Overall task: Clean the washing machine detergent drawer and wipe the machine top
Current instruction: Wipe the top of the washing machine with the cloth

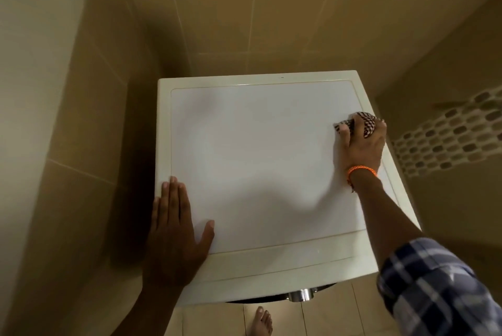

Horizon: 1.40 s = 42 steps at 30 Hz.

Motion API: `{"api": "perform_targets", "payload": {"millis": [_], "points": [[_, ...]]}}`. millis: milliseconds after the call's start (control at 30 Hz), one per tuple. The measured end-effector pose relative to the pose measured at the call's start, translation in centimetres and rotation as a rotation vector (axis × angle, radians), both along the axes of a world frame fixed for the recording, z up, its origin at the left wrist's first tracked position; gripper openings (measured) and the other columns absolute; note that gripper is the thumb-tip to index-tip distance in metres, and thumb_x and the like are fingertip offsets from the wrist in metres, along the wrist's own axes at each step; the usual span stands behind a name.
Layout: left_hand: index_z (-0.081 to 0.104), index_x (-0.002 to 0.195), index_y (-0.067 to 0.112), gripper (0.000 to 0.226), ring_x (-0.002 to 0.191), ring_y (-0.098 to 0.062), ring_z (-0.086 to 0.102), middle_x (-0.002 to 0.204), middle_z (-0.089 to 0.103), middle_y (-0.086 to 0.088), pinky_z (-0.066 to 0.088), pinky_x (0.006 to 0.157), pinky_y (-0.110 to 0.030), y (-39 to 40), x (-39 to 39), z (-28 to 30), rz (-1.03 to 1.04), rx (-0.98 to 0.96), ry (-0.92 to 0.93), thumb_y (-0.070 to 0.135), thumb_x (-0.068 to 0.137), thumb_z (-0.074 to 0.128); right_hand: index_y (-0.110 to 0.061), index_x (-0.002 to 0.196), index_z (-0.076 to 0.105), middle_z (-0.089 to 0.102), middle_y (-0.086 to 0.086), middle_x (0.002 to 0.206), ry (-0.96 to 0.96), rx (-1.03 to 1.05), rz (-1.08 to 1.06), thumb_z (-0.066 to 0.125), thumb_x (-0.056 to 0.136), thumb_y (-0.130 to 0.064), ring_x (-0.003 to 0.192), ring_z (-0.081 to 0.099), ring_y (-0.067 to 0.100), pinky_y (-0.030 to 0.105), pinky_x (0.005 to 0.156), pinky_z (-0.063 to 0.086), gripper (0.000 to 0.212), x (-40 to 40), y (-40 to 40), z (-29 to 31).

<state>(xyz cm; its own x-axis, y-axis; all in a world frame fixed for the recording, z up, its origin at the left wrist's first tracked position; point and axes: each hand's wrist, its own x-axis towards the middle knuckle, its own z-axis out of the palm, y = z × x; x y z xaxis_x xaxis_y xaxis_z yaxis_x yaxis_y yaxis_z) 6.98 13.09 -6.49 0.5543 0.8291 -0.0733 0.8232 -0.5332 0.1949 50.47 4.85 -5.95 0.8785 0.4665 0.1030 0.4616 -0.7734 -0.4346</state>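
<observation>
Dim warm light; soft shadows on machine top point(258, 161); edges blurred, wide-angle bowed.

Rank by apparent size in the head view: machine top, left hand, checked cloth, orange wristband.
1. machine top
2. left hand, though it sits nearer the camera
3. checked cloth, partly hidden in the right hand
4. orange wristband

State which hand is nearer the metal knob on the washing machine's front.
Left. The left hand rests flat on the top's near-left corner, closer to the metal knob; the right hand grips a checkered cloth at the far-right edge.
</observation>
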Motion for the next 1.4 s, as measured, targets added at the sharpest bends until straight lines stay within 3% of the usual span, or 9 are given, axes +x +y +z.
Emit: {"api": "perform_targets", "payload": {"millis": [167, 333, 533, 633, 733, 900, 1067, 1200, 1400], "points": [[0.004, 0.169, 0.007, 0.098, 0.165, -0.028, -0.004, 0.178, -0.003, -0.012, 0.016, 0.133, -0.051, 0.3, 0.1, 0.1, -0.001, 0.002, 0.025, 0.067, 0.099, 0.035, -0.026, 0.14, 0.061, 0.037, 0.017, 0.157, -0.065, 0.111, 0.263, 0.053, 0.102, -0.054, 0.144, 0.039, 0.038, 0.048, 0.122, 0.033, 0.048, -7.8, 6.0, -0.7], [0.006, 0.169, 0.006, 0.098, 0.165, -0.029, -0.003, 0.178, 0.0, -0.014, 0.013, 0.133, -0.051, 0.4, 0.1, 0.2, -0.018, 0.017, -0.001, 0.066, 0.099, 0.041, -0.026, 0.146, 0.061, 0.034, 0.025, 0.163, -0.014, 0.12, 0.57, 0.051, 0.102, -0.056, 0.156, 0.024, 0.044, 0.051, 0.127, 0.024, 0.055, -21.7, 13.8, -1.4], [0.051, 0.147, -0.006, 0.087, 0.143, -0.056, 0.045, 0.15, 0.053, -0.035, 0.037, 0.115, -0.074, 0.1, -1.1, -0.1, -0.111, 0.064, -0.071, 0.063, 0.109, 0.015, -0.033, 0.155, 0.048, 0.027, 0.017, 0.169, 0.045, 0.038, 0.778, 0.039, 0.107, -0.06, 0.162, 0.007, 0.034, 0.048, 0.132, 0.009, 0.056, -33.4, 18.8, -0.4], [0.033, 0.162, 0.0, 0.09, 0.161, -0.043, 0.019, 0.169, 0.029, -0.028, 0.021, 0.129, -0.061, 0.3, -0.6, 0.4, -0.137, 0.051, 0.072, 0.068, 0.106, 0.017, -0.036, 0.156, 0.048, 0.03, 0.015, 0.168, 0.01, 0.058, 0.864, 0.041, 0.107, -0.057, 0.161, 0.012, 0.033, 0.049, 0.131, 0.013, 0.054, -30.8, 18.0, -0.7], [0.008, 0.169, 0.006, 0.094, 0.165, -0.029, 0.0, 0.178, 0.005, -0.015, 0.013, 0.133, -0.051, 0.2, 0.0, 0.5, -0.019, 0.027, -0.012, 0.065, 0.102, 0.037, -0.032, 0.15, 0.056, 0.035, 0.018, 0.163, 0.016, 0.095, 0.794, 0.052, 0.103, -0.054, 0.151, 0.027, 0.039, 0.05, 0.125, 0.028, 0.052, -25.0, 15.9, -0.8], [0.004, 0.17, 0.009, 0.096, 0.165, -0.027, -0.004, 0.179, -0.002, -0.01, 0.016, 0.133, -0.052, 0.0, -0.1, 0.0, -0.004, 0.011, -0.006, 0.066, 0.1, 0.037, -0.028, 0.137, 0.065, 0.054, 0.003, 0.148, -0.063, 0.163, 0.584, 0.059, 0.102, -0.044, 0.139, 0.049, 0.03, 0.049, 0.112, 0.041, 0.039, -9.7, 10.3, -0.5], [0.005, 0.169, 0.008, 0.096, 0.165, -0.029, -0.002, 0.178, 0.0, -0.012, 0.018, 0.132, -0.052, -0.1, 0.0, -0.1, 0.007, 0.029, 0.004, 0.065, 0.1, 0.038, -0.032, 0.143, 0.057, 0.045, 0.014, 0.154, -0.03, 0.088, 0.28, 0.054, 0.101, -0.044, 0.142, 0.045, 0.035, 0.036, 0.123, 0.032, 0.044, 2.8, 2.3, 0.5], [0.006, 0.169, 0.007, 0.096, 0.165, -0.029, -0.001, 0.178, 0.001, -0.012, 0.017, 0.133, -0.051, 0.0, 0.1, 0.0, 0.013, 0.026, 0.031, 0.064, 0.1, 0.042, -0.039, 0.153, 0.04, 0.017, 0.02, 0.168, -0.003, -0.051, 0.082, 0.039, 0.105, -0.06, 0.154, 0.02, 0.044, 0.056, 0.125, 0.026, 0.052, 3.5, 1.7, 0.1], [0.006, 0.169, 0.008, 0.096, 0.165, -0.027, -0.003, 0.178, 0.0, -0.011, 0.014, 0.133, -0.049, 0.1, 0.0, -0.1, 0.011, 0.013, 0.023, 0.063, 0.1, 0.044, -0.028, 0.139, 0.061, 0.04, 0.017, 0.155, -0.059, 0.125, 0.283, 0.053, 0.102, -0.055, 0.145, 0.038, 0.037, 0.048, 0.123, 0.031, 0.047, -5.4, 8.4, -1.1]]}}
